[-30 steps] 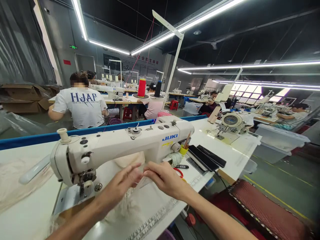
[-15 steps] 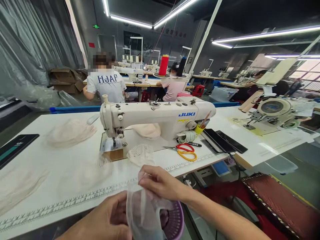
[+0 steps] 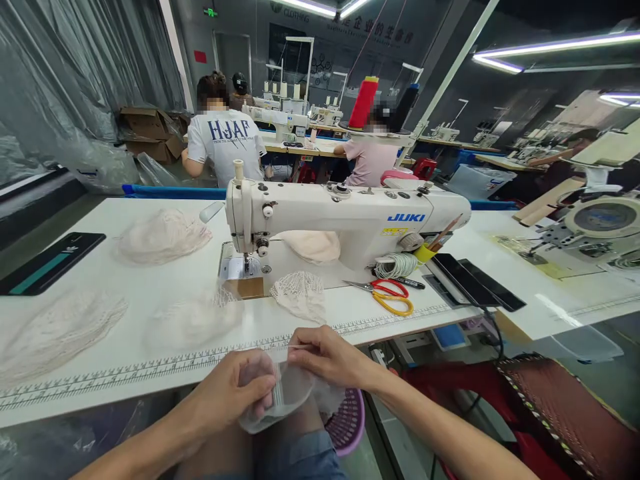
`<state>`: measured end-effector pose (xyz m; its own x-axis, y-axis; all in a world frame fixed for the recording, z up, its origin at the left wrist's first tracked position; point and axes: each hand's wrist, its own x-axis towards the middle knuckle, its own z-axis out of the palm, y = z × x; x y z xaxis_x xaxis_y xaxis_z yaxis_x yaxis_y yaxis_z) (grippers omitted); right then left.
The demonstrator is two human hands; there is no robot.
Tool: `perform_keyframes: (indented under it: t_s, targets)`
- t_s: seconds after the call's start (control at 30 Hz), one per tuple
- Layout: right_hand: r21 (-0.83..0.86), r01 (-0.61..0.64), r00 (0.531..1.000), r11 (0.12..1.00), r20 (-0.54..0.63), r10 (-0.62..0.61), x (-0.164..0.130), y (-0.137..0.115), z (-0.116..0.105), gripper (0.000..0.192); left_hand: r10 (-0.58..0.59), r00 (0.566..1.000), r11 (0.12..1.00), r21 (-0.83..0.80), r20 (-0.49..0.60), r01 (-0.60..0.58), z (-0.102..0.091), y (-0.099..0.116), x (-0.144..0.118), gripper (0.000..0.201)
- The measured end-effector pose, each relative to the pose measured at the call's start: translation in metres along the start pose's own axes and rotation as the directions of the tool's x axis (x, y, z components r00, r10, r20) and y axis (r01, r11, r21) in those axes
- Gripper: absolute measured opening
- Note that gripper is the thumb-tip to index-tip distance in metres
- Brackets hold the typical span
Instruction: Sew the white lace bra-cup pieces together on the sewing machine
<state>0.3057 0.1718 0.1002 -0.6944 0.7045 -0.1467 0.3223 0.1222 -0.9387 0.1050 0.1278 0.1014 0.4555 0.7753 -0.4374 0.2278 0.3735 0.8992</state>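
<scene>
A sheer whitish piece of mesh fabric [image 3: 287, 393] is stretched between my two hands above my lap, just in front of the table edge. My left hand [image 3: 245, 387] pinches its left side, the thumb lying over the cloth. With the fingers closed, my right hand [image 3: 323, 357] grips the upper right edge. Beyond them stands a white JUKI sewing machine [image 3: 325, 207]. A cream lace piece [image 3: 300, 293] lies near its needle plate, and a paler sheer piece [image 3: 193, 317] lies to the left.
Red and yellow handled scissors [image 3: 387, 297] and a coil of cord [image 3: 397, 265] lie right of the lace. Stacks of fabric [image 3: 163, 237] sit on the left. A purple basket [image 3: 354, 420] is below the table, beside a red chair [image 3: 565, 407]. People work at machines behind.
The mesh has been raised and spread between my hands, away from over the basket. My left hand has come up and forward. The view has shifted left, showing more of the lap.
</scene>
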Motion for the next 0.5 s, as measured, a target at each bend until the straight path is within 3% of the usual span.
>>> perform_keyframes:
  t_s: [0.17,0.33,0.43,0.5]
  targets:
    - [-0.105,0.018,0.999,0.994,-0.039,-0.022,0.006,-0.005,-0.002,0.02,-0.111,0.993,0.994,-0.006,-0.045,0.111,-0.002,0.009,-0.002,0.041]
    - [-0.103,-0.01,0.998,0.995,-0.056,0.005,0.002,-0.002,-0.005,0.023,-0.126,0.992,0.991,0.036,-0.025,0.127,-0.003,0.007,-0.002,0.032]
    - [-0.05,0.031,0.987,0.998,0.157,-0.023,-0.017,-0.007,-0.008,0.031,-0.067,0.998,0.992,0.103,-0.017,0.068,0.002,-0.003,-0.004,0.029]
    - [-0.023,0.147,0.931,0.989,0.342,-0.13,-0.03,-0.014,-0.012,0.039,0.012,1.0,0.985,0.172,-0.023,-0.008,0.003,-0.007,-0.003,0.027]
